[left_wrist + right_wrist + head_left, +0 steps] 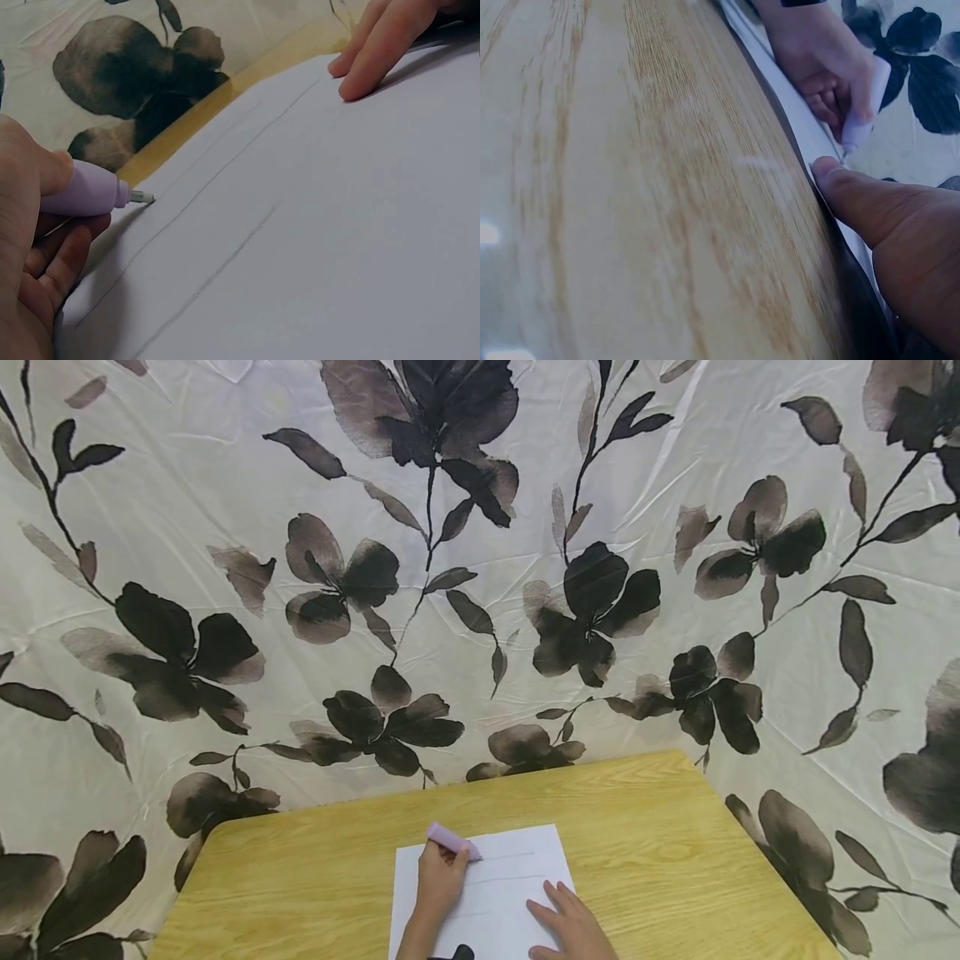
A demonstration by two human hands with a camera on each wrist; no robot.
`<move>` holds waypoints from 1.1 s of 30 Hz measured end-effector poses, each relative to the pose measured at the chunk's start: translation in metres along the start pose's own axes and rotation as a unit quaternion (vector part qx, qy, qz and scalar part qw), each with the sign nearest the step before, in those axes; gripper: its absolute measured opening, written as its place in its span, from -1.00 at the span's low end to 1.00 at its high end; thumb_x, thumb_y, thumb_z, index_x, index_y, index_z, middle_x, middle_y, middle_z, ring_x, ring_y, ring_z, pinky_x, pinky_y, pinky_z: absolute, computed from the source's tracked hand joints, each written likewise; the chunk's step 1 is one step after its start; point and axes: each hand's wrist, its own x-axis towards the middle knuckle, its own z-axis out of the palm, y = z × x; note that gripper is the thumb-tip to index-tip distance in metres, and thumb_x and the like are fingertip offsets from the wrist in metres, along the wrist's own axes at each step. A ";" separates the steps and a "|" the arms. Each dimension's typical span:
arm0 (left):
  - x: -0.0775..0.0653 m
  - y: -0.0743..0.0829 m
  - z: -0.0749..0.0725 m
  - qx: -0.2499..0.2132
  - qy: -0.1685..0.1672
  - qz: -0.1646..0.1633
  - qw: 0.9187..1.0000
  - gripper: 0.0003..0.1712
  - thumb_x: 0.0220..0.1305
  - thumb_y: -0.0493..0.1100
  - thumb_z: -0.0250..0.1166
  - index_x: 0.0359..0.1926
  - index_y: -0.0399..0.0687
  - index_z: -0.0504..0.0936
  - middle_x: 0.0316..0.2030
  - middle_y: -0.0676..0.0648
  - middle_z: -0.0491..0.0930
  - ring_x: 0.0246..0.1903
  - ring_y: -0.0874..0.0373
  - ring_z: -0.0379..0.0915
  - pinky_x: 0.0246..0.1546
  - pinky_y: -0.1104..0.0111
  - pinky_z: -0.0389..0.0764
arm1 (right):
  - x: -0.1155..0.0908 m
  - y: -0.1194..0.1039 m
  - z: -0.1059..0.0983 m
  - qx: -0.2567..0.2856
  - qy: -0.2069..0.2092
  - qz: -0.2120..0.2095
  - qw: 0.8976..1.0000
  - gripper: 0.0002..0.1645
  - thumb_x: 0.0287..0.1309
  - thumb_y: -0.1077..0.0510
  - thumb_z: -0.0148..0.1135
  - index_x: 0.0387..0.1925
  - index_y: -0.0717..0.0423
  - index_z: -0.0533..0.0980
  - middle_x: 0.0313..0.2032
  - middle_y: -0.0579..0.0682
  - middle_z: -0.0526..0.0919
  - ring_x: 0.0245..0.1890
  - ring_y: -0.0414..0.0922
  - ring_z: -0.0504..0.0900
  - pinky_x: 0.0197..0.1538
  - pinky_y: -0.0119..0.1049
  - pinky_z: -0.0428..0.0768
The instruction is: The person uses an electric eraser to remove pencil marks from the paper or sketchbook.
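The left hand (438, 881) pinches a lilac pen (448, 837), tip on the lined white paper (498, 897) atop the tabletop (660, 843), while the right hand (576, 928) rests on the paper, fingers (382, 60) spread.

No legible text, labels, brands, numbers, signs.

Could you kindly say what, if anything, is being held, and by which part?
The left hand holds the lilac pen by its barrel.
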 end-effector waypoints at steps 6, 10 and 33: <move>0.002 0.003 -0.001 0.001 -0.028 0.007 1.000 -0.69 0.16 -0.41 0.34 -0.12 -0.44 0.44 -0.31 -0.18 0.61 -0.29 0.10 0.57 -0.25 0.33 0.62 | 0.004 0.000 0.002 0.004 -0.001 0.002 1.000 -0.25 0.06 -0.40 0.23 0.13 0.00 0.56 0.17 0.29 0.48 0.16 0.34 0.40 0.04 0.27 0.43; 0.002 0.003 -0.006 0.002 -0.007 0.001 1.000 -0.70 0.13 -0.44 0.34 -0.14 -0.44 0.45 -0.32 -0.19 0.61 -0.30 0.07 0.58 -0.25 0.30 0.63 | 0.005 0.000 0.005 0.002 -0.006 -0.001 1.000 -0.24 0.07 -0.40 0.22 0.14 0.00 0.56 0.17 0.29 0.48 0.15 0.34 0.40 0.04 0.27 0.43; -0.004 0.004 -0.003 -0.014 -0.026 0.011 0.999 -0.73 0.15 -0.43 0.32 -0.16 -0.39 0.44 -0.33 -0.17 0.60 -0.33 0.11 0.58 -0.28 0.35 0.62 | -0.002 0.010 0.018 -0.054 0.038 -0.047 0.997 -0.25 0.00 -0.41 0.27 0.08 -0.01 0.58 0.09 0.26 0.54 0.04 0.28 0.51 -0.03 0.12 0.53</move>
